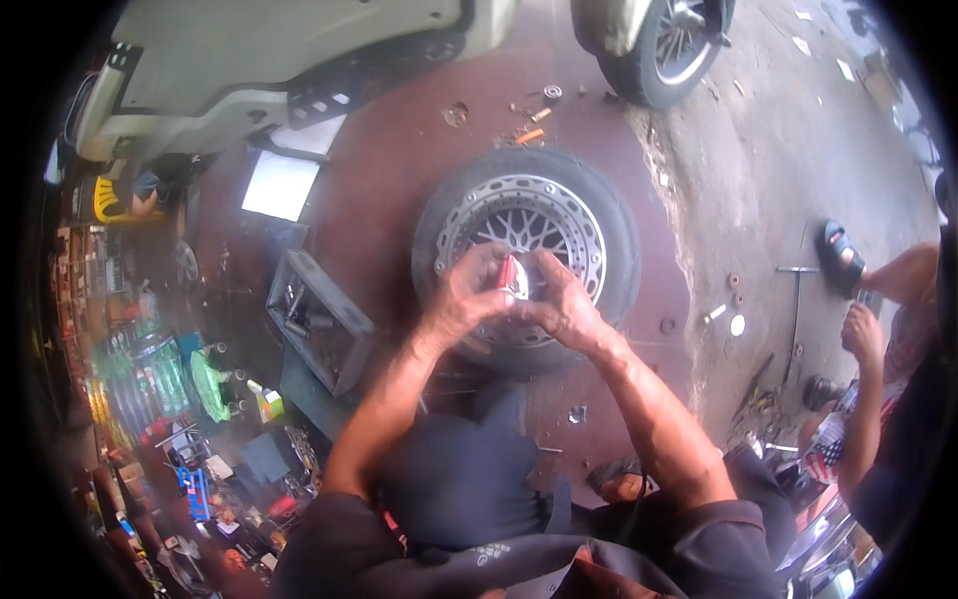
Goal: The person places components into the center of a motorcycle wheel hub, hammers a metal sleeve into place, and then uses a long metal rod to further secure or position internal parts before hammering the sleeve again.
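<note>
Past an open metal toolbox (pixel 339 346) of loose tools, our left hand (pixel 467 293) pinched a small red-and-white packet (pixel 510 275) above the spoked wheel (pixel 524 231) lying flat; our right hand (pixel 564 302) closed its fingers around the packet's other side. Beyond, a T-handle wrench (pixel 794 317) lay on the ground.

I see a small red-and-white object (pixel 514 278) held between the left hand (pixel 467 290) and right hand (pixel 565 303), red side leftward.
</note>
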Available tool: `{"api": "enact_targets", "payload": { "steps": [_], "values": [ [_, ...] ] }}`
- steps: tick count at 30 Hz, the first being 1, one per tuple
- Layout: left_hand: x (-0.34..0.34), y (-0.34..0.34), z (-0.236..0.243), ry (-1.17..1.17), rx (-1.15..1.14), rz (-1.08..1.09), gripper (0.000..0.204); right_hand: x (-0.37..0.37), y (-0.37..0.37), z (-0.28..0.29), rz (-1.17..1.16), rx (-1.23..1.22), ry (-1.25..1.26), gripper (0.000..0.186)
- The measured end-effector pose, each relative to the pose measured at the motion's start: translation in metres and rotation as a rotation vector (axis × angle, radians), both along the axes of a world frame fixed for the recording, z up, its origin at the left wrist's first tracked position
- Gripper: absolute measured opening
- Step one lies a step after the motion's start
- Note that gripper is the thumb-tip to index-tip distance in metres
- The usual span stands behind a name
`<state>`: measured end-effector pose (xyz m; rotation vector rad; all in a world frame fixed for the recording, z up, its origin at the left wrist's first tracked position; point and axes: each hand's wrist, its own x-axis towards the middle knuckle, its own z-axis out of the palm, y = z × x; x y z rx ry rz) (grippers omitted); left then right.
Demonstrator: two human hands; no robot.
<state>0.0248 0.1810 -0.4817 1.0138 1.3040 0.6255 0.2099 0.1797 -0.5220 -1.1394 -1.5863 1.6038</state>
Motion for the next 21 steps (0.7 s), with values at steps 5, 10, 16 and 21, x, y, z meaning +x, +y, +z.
{"api": "enact_targets", "payload": {
  "steps": [5,10,16,21],
  "values": [
    [-0.009,0.002,0.014,-0.013,0.067,-0.063,0.052,-0.009,-0.003,0.019,-0.141,-0.116,0.029,0.058],
    [-0.018,-0.012,-0.006,-0.035,0.044,0.057,0.034,-0.019,-0.014,0.006,-0.170,0.129,-0.213,0.052],
    [-0.011,-0.019,-0.012,0.233,0.125,-0.029,0.028,-0.021,-0.022,-0.002,-0.216,0.401,-0.345,0.038],
    [-0.006,-0.026,-0.022,0.416,0.290,-0.070,0.023,-0.017,-0.028,-0.004,-0.150,0.481,-0.359,0.039]
  ]
}}
